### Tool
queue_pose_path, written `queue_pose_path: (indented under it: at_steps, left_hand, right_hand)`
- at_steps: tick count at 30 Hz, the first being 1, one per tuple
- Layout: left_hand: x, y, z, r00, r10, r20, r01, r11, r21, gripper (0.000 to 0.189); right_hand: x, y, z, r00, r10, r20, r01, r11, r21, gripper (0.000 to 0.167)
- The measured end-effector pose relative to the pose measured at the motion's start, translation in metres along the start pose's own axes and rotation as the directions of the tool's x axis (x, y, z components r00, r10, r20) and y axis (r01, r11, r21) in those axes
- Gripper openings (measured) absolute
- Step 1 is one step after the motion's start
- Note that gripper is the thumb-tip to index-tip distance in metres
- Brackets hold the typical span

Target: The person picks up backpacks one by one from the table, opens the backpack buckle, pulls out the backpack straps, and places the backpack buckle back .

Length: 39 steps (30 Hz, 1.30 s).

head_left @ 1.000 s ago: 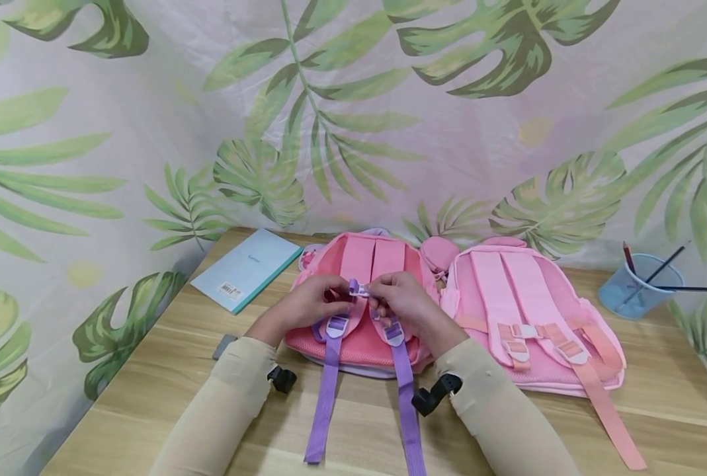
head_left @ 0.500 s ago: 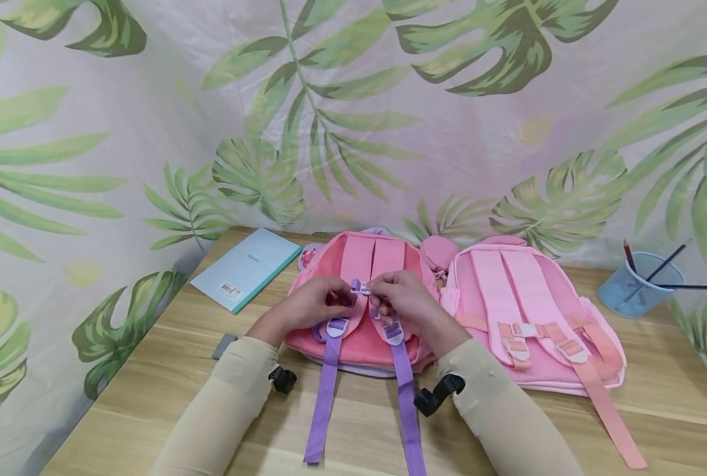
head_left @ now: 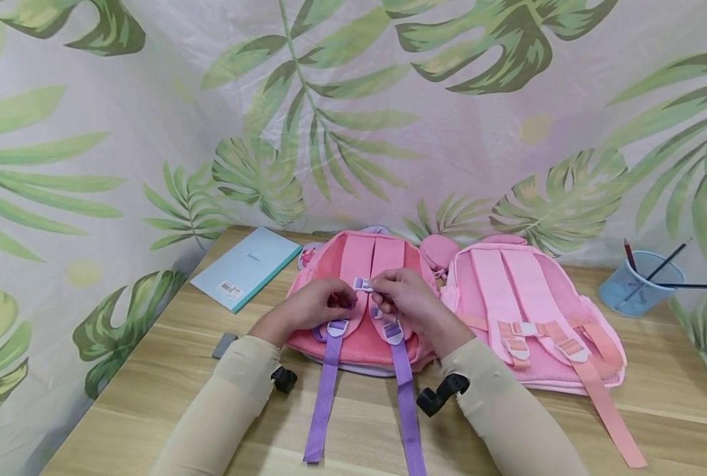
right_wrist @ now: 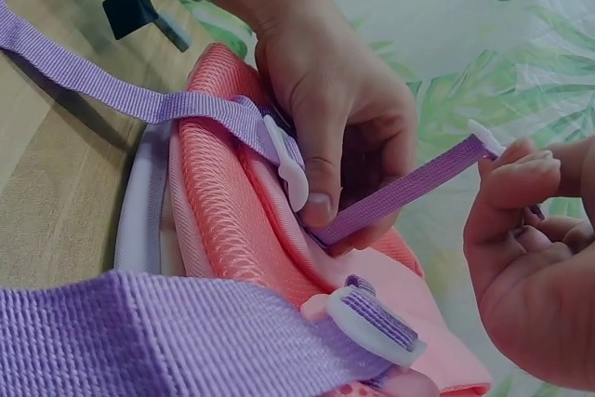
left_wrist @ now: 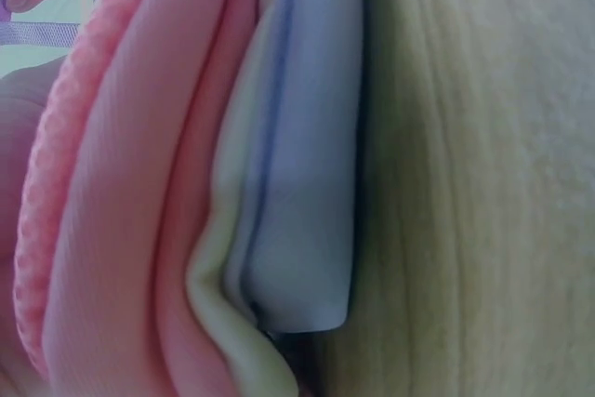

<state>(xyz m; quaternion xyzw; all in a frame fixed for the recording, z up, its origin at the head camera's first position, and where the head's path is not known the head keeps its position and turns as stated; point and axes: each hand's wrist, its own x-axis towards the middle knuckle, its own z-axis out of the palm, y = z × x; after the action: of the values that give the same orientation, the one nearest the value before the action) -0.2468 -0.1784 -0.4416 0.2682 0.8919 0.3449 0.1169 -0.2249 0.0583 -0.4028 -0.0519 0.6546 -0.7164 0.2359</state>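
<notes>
My right hand [head_left: 405, 294] pinches the white buckle [head_left: 362, 284] above the coral-pink backpack [head_left: 362, 347]; my left hand [head_left: 313, 304], fingertips partly hidden, seems to grip the short purple strap [right_wrist: 404, 190] at its lower end.

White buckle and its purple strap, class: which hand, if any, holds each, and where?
The right hand pinches the white buckle by its right end in the head view; the left hand seems to pinch the purple strap beside the backpack.
</notes>
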Motion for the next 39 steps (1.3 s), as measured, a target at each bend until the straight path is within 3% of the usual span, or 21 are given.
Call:
queue_pose_path:
  at_steps: [17, 26, 33, 39]
  left_hand:
    - [0.003, 0.003, -0.001, 1.0, 0.001, 0.019, -0.001, 1.0, 0.008, 0.015]
    - [0.0, 0.006, 0.001, 1.0, 0.002, -0.015, -0.002, 1.0, -0.015, 0.021]
    - [-0.008, 0.012, -0.004, 0.997, 0.011, -0.08, -0.017, 0.997, -0.077, 0.035]
    - [-0.011, 0.021, -0.01, 0.976, 0.068, -0.208, -0.093, 0.989, -0.115, 0.037]
  right_hand:
    - [-0.004, 0.001, -0.003, 0.999, -0.025, 0.026, 0.023, 0.996, 0.089, 0.02]
    - [-0.002, -0.002, -0.005, 1.0, -0.008, -0.007, 0.008, 1.0, 0.026, 0.018]
    - [-0.003, -0.002, -0.005, 1.0, 0.012, 0.006, -0.013, 0.999, 0.049, 0.018]
    - [-0.002, 0.0, -0.005, 1.0, 0.026, 0.01, -0.026, 0.999, 0.045, 0.018]
